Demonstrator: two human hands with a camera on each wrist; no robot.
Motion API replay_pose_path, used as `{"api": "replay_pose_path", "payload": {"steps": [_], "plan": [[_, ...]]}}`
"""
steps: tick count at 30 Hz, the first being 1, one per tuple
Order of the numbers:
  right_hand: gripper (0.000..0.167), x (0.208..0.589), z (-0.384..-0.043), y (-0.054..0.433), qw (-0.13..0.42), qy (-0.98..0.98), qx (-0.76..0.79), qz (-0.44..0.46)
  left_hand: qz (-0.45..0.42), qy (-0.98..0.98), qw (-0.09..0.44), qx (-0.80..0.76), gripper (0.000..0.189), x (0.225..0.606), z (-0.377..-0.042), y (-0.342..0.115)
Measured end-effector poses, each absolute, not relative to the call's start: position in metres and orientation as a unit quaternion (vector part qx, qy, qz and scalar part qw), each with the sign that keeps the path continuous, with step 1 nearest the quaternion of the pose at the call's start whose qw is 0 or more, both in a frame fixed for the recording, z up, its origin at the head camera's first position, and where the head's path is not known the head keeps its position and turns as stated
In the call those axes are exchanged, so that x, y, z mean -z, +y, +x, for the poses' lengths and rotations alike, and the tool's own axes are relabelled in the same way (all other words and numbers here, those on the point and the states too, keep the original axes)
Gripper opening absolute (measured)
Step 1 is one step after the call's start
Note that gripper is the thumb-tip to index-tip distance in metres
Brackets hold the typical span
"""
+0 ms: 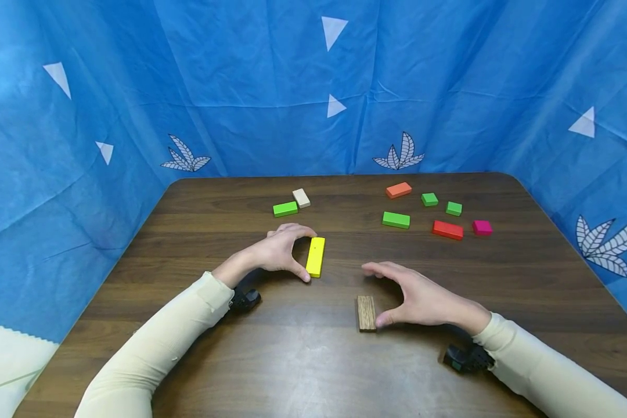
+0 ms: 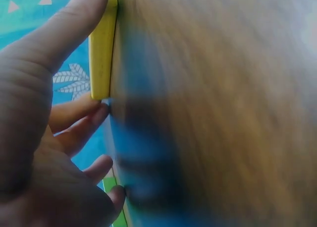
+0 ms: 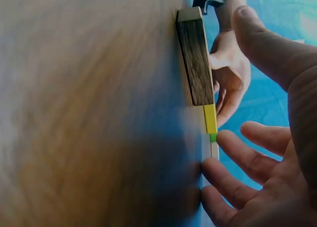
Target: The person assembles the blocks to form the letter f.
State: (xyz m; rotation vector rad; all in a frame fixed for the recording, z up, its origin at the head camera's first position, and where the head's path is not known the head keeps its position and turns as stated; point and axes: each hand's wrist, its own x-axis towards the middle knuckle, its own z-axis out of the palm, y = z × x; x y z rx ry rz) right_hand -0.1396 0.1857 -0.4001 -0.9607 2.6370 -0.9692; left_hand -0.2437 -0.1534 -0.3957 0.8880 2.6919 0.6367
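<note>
My left hand (image 1: 284, 248) is at a bright yellow rectangular block (image 1: 316, 257) near the table's middle. Thumb and index finger span its length, pinching it at its two ends; the left wrist view shows the index fingertip right at one end of the yellow block (image 2: 102, 63). To the right, my right hand (image 1: 417, 295) is spread wide, fingers reaching past a brown wood-grained block (image 1: 366, 314). Its thumb tip is beside that block's near right corner, while in the right wrist view the fingers stay apart from the wood-grained block (image 3: 195, 61).
Behind my left hand lie a green block (image 1: 285, 209) and a whitish block (image 1: 301, 198). Farther right are an orange block (image 1: 399, 190), a long green block (image 1: 396, 220), two small green pieces (image 1: 429, 200), a red block (image 1: 447, 230) and a magenta one (image 1: 482, 228). Blue cloth (image 1: 271, 87) hangs behind the table.
</note>
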Motion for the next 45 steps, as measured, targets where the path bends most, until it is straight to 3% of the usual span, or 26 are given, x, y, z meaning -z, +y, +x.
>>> {"api": "replay_pose_path", "payload": {"steps": [26, 36, 45], "plan": [[0.092, 0.401, -0.124, 0.169, 0.055, 0.907, 0.25, -0.334, 0.272, 0.919, 0.096, -0.269, 0.096, 0.385, -0.257, -0.122], [0.063, 0.401, -0.123, 0.165, 0.034, 0.909, 0.223, -0.351, 0.279, 0.917, 0.09, -0.269, 0.095, 0.388, -0.273, -0.102], [0.059, 0.395, -0.129, 0.169, 0.052, 0.908, 0.253, -0.329, 0.28, 0.92, 0.106, -0.253, 0.094, 0.394, -0.282, -0.087]]}}
